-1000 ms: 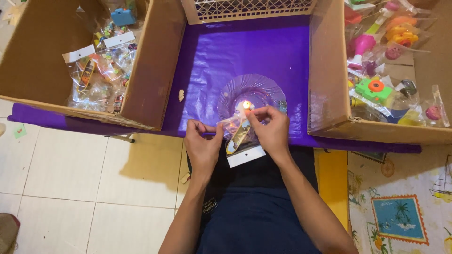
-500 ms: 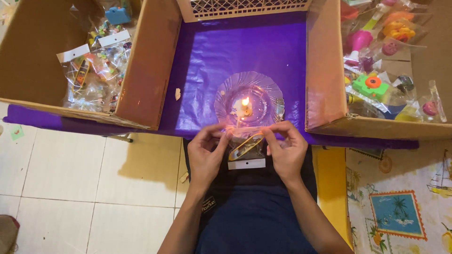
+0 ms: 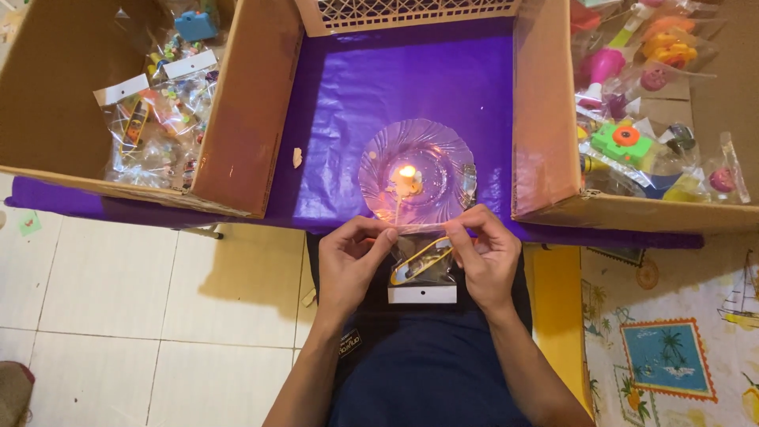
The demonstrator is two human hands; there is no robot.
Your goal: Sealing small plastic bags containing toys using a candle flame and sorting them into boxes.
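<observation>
My left hand point(image 3: 349, 261) and my right hand point(image 3: 488, 257) both pinch the top edge of a small clear plastic bag point(image 3: 421, 265) above my lap. The bag holds a small yellow toy and ends in a white card header point(image 3: 422, 294) at its lower end. Just beyond the bag's top edge a short lit candle point(image 3: 406, 177) burns in the middle of a clear ribbed glass dish point(image 3: 451, 158). The dish stands on a purple sheet point(image 3: 348, 103).
A cardboard box point(image 3: 237, 119) at the left holds several bagged small toys point(image 3: 150, 119). A second cardboard box point(image 3: 545, 119) at the right holds loose colourful toys point(image 3: 624, 142). A white lattice basket point(image 3: 403, 12) stands at the back. White floor tiles lie left; a patterned mat point(image 3: 672, 348) lies right.
Both hands drew the bag back from over the flame toward my lap. They now hold its top edge stretched flat just in front of the dish.
</observation>
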